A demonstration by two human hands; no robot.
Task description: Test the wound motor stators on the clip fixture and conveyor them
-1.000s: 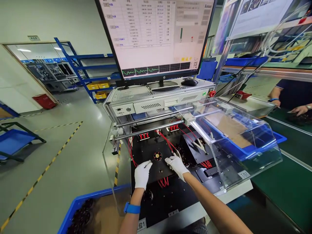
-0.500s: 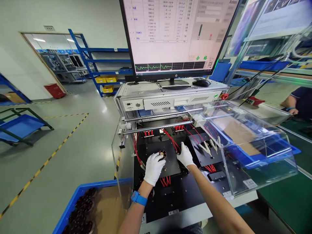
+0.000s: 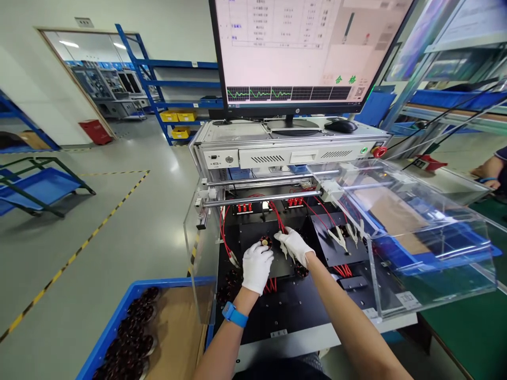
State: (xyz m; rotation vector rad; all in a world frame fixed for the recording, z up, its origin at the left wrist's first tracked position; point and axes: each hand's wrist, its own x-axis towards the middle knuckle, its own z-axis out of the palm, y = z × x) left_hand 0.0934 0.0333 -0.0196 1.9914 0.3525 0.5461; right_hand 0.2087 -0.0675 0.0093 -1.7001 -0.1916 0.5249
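Note:
Both my hands wear white gloves and work inside a test fixture with a black base plate (image 3: 293, 306). My left hand (image 3: 256, 266) rests with curled fingers at a small round dark part with a yellowish centre (image 3: 265, 242) seated on the plate. My right hand (image 3: 293, 245) sits just right of that part, fingers pinched around red wires (image 3: 277, 217) with a clip at their end. More clips (image 3: 344, 235) lie on the plate to the right. What the left fingers grip is hidden.
A clear acrylic cover (image 3: 412, 232) stands swung open on the right. A monitor (image 3: 309, 53) and a mouse (image 3: 340, 125) sit on the grey tester box (image 3: 285, 150). A blue bin (image 3: 130, 338) of dark round parts is lower left. Another person's arm (image 3: 489, 171) shows at far right.
Both hands moved forward onto the round part on the plate; the right hand closed on the red wires. The camera view shifted left and downward.

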